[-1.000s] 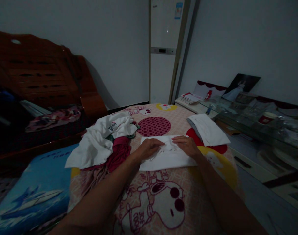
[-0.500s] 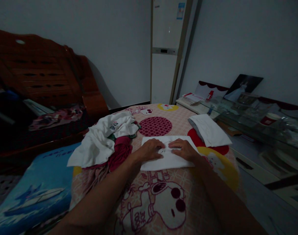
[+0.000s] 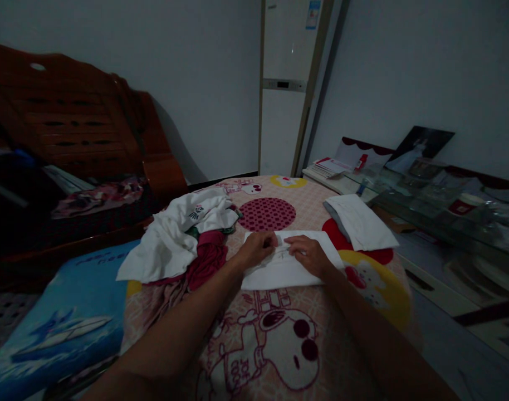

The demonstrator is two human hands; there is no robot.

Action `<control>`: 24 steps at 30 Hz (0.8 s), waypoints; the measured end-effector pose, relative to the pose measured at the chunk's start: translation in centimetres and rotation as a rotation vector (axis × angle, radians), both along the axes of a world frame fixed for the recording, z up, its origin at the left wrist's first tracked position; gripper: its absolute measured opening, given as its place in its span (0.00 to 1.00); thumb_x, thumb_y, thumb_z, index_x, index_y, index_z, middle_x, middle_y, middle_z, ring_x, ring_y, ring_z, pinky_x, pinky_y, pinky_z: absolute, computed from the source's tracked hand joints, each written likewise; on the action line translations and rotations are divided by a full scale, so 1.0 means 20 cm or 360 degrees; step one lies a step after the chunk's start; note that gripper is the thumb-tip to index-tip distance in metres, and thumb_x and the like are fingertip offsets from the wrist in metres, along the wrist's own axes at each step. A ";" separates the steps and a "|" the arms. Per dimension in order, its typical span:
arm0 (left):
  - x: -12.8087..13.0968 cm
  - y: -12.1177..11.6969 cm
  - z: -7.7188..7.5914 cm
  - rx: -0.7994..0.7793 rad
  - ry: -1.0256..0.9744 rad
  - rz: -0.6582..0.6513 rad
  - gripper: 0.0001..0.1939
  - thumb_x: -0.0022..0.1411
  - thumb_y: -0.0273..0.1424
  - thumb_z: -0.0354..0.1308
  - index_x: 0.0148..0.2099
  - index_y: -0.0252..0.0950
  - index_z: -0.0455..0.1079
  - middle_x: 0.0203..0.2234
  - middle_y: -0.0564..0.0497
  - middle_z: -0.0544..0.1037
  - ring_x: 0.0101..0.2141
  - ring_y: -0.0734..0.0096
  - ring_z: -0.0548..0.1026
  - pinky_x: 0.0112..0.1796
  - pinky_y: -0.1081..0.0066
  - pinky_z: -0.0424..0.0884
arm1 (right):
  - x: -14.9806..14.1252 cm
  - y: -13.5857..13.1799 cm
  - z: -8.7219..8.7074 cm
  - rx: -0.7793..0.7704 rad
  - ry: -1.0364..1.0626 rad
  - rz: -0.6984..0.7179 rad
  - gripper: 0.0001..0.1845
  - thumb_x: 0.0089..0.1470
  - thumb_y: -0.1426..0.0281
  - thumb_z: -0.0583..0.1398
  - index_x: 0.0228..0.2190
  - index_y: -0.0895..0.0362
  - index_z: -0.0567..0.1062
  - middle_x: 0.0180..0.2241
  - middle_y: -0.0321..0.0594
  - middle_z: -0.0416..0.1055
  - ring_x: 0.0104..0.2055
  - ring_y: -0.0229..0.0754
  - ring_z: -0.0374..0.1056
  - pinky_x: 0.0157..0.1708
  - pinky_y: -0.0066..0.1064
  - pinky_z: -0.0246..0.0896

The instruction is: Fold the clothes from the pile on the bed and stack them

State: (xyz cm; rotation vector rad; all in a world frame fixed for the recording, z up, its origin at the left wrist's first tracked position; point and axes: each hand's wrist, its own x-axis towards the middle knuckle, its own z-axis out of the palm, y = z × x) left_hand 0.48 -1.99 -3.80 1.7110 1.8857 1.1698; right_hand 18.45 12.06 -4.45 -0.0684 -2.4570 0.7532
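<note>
A white folded garment [image 3: 275, 277] lies flat on the patterned cloth, small creases showing between my hands. My left hand [image 3: 258, 248] is closed at the garment's left part, its curled fingers pinching the fabric; the fingertips are partly hidden. My right hand [image 3: 308, 255] rests on the right part, fingers extended toward the left hand and touching the creased area. To the left is a loose heap with a white printed shirt [image 3: 166, 242] over a dark red garment [image 3: 206, 259]. Another folded white garment [image 3: 365, 223], grey at one edge, lies to the right.
The round table wears a pink cartoon-print cloth [image 3: 288, 351]. A wooden bench [image 3: 79, 128] and a blue picture-printed surface [image 3: 71, 312] stand left. On the right, a glass-topped cabinet [image 3: 421, 203] holds a paper cup [image 3: 463, 205], papers and a photo. A tall white appliance [image 3: 282, 128] stands behind.
My left hand's fingers have curled in from a flatter spread, gathering the fabric. My right hand has shifted slightly left on the garment. The camera view has moved a little.
</note>
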 end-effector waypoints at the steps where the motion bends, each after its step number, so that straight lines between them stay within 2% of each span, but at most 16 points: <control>1: -0.01 0.00 -0.01 0.0020 -0.0040 -0.0013 0.06 0.50 0.22 0.54 0.32 0.33 0.70 0.22 0.56 0.70 0.25 0.76 0.66 0.27 0.77 0.58 | -0.01 -0.01 0.00 0.0048 0.0008 0.0023 0.14 0.48 0.81 0.56 0.28 0.53 0.78 0.48 0.42 0.76 0.50 0.46 0.71 0.51 0.43 0.66; 7: -0.02 0.01 -0.03 0.0038 -0.0160 -0.0048 0.05 0.51 0.22 0.55 0.31 0.32 0.71 0.23 0.55 0.71 0.25 0.77 0.65 0.27 0.78 0.58 | -0.04 -0.10 -0.01 0.0309 0.0035 -0.0103 0.02 0.53 0.71 0.64 0.28 0.54 0.78 0.52 0.47 0.74 0.50 0.49 0.70 0.51 0.45 0.66; 14: -0.01 0.01 -0.02 0.0068 -0.0294 -0.0051 0.06 0.51 0.23 0.56 0.34 0.32 0.70 0.23 0.56 0.70 0.25 0.78 0.65 0.27 0.77 0.58 | -0.07 -0.17 0.00 0.0626 -0.0019 -0.0165 0.04 0.52 0.75 0.63 0.31 0.55 0.77 0.53 0.49 0.72 0.49 0.53 0.68 0.49 0.49 0.67; 18: 0.00 0.01 -0.02 0.0073 -0.0414 -0.0081 0.08 0.51 0.23 0.57 0.36 0.32 0.71 0.24 0.56 0.71 0.25 0.78 0.66 0.27 0.77 0.59 | -0.07 -0.18 0.00 0.0674 -0.0005 -0.0206 0.05 0.52 0.77 0.61 0.31 0.56 0.77 0.54 0.51 0.71 0.50 0.54 0.67 0.49 0.48 0.66; 24: 0.00 0.01 -0.01 0.0082 -0.0423 -0.0076 0.05 0.51 0.23 0.58 0.34 0.32 0.69 0.23 0.56 0.69 0.25 0.78 0.65 0.27 0.77 0.59 | -0.07 -0.18 -0.01 0.0739 -0.0019 -0.0209 0.04 0.52 0.76 0.61 0.30 0.57 0.77 0.57 0.54 0.69 0.52 0.55 0.66 0.50 0.50 0.65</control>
